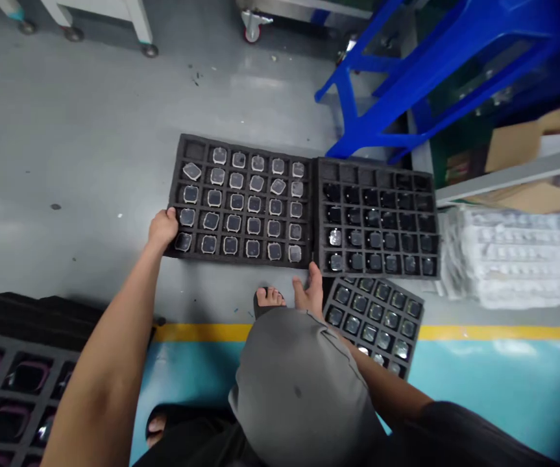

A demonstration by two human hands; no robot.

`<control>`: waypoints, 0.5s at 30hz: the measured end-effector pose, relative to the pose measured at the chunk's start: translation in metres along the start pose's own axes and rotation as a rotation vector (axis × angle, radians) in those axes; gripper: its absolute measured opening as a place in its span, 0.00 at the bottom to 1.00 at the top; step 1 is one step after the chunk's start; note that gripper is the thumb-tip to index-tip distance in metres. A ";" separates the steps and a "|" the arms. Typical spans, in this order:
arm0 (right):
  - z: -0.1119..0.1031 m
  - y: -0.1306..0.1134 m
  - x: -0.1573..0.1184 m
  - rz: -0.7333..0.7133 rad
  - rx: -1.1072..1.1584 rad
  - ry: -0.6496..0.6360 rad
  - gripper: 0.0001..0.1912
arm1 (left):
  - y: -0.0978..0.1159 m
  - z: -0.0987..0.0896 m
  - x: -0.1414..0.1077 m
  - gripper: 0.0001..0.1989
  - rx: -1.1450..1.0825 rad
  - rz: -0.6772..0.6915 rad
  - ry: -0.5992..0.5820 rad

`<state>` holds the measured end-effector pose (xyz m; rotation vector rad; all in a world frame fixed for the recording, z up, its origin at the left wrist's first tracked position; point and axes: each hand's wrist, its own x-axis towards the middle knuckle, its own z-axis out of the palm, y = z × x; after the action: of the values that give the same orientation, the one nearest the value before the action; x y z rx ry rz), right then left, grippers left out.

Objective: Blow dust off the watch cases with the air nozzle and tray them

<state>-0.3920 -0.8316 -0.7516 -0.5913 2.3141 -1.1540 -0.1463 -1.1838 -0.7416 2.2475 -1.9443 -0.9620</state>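
My left hand [163, 228] has its fingers curled over the left edge of a black foam tray [245, 149], whose cells hold several clear square pieces [254, 204]. My right hand [309, 290] lies spread with its fingertips at that tray's lower edge, near the seam with a second foam tray [377, 170]. That second tray carries several darker glossy pieces [371, 239]. Below my right forearm, a third foam tray [357, 280] lies tilted, partly hidden by grey cloth [299, 383].
A blue plastic stand [352, 123] rises at top right, above cardboard [513, 149] and a stack of white wrapped trays [518, 259]. Another foam tray with pink-rimmed pieces [17, 344] sits at lower left. Wheeled cart legs [114, 19] stand at the top. A yellow floor line [202, 333] crosses below.
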 end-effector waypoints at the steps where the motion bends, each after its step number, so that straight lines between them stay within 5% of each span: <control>1: 0.000 0.005 -0.001 0.038 0.028 0.015 0.41 | 0.001 0.000 0.001 0.22 0.006 0.007 0.006; 9: 0.029 0.003 0.059 0.099 0.297 0.002 0.35 | 0.003 0.003 0.000 0.21 0.049 0.003 0.068; 15: 0.051 -0.009 0.061 0.081 0.298 -0.033 0.30 | -0.006 -0.012 0.011 0.19 0.068 -0.036 0.118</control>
<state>-0.4081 -0.9027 -0.7848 -0.3993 2.0636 -1.4033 -0.1353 -1.1967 -0.7384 2.3244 -1.9216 -0.7585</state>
